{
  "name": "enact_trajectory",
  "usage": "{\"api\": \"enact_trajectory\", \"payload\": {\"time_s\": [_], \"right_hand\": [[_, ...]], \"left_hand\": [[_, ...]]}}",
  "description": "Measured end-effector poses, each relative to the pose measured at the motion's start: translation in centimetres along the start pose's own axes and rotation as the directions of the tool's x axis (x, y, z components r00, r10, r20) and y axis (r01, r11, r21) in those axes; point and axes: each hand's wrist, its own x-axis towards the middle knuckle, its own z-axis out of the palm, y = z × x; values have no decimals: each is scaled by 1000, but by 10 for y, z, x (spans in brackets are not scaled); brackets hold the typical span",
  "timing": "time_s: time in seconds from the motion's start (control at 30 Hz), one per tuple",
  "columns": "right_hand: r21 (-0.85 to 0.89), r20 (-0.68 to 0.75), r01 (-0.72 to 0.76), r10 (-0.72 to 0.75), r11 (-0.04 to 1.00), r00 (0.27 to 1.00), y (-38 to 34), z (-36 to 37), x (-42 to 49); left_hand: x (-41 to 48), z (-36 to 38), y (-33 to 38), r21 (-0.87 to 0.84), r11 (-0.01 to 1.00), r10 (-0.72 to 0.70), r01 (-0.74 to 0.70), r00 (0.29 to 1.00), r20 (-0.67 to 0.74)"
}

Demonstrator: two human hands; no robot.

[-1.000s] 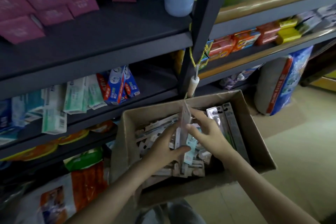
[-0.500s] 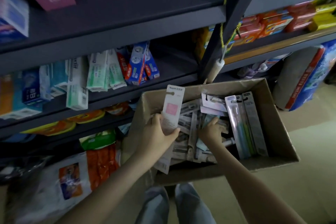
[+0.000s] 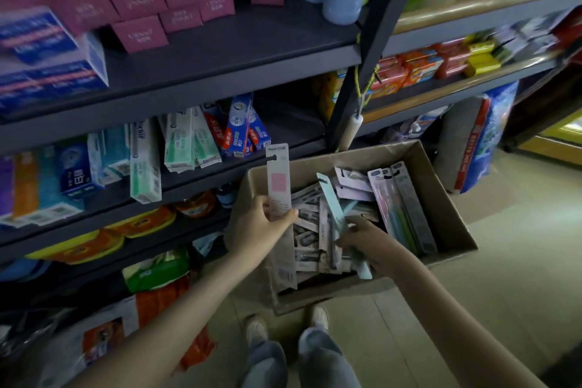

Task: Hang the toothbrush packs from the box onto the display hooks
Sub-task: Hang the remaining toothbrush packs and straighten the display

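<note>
Toothbrush pack (image 3: 278, 183) (pink card) upright in left hand (image 3: 264, 225) grip; right hand (image 3: 362, 239) grips teal pack (image 3: 333, 207) above box (image 3: 442, 198) contents.

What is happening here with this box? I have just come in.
A person stands at the store shelves over an open cardboard box full of toothbrush packs. The left hand holds a pink-labelled pack upright at the box's left edge. The right hand grips a teal pack, tilted above the pile. No display hook is in view, and no pack hangs yet.
</note>
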Motion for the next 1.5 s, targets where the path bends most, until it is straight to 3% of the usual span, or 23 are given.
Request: {"api": "enact_trajectory", "payload": {"time_s": [0.13, 0.27, 0.47, 0.6, 0.77, 0.93, 1.1, 1.2, 1.3, 1.5], "right_hand": [[239, 40, 154, -169, 959, 985, -16, 9, -33], [256, 2, 340, -353, 905, 936, -36, 25, -64], [218, -84, 527, -523, 821, 848, -51, 46, -104], [19, -137, 705, -697, 709, 704, -49, 62, -136], [-126, -11, 880, -888, 458, 460, -49, 90, -175], [-220, 87, 930, -944, 295, 320, -67, 129, -205], [-354, 173, 933, -977, 55, 123, -89, 168, -221], [-377, 280, 926, -955, -13, 101, -109, 195, -238], [-342, 359, 939, -920, 28, 158, -132, 232, -256], [-308, 420, 939, -908, -153, -10, -194, 336, -307]], "left_hand": [[-16, -12, 9, -89, 996, 35, -30, 998, 53], [-37, -27, 19, -182, 981, 76, -66, 996, 47], [-84, -56, 23, -268, 958, 79, -100, 993, -86], [-122, -70, 14, -451, 891, -29, -40, 989, -144], [-172, -89, -2, -625, 779, -145, -45, 957, -250], [-216, -124, -12, -628, 765, -131, -143, 920, -369], [-247, -171, -24, -639, 734, -69, -230, 911, -407], [-263, -211, -30, -642, 714, -90, -279, 873, -480], [-280, -263, -39, -621, 705, -118, -344, 806, -580], [-317, -395, -69, -501, 714, -103, -489, 635, -766]]}}
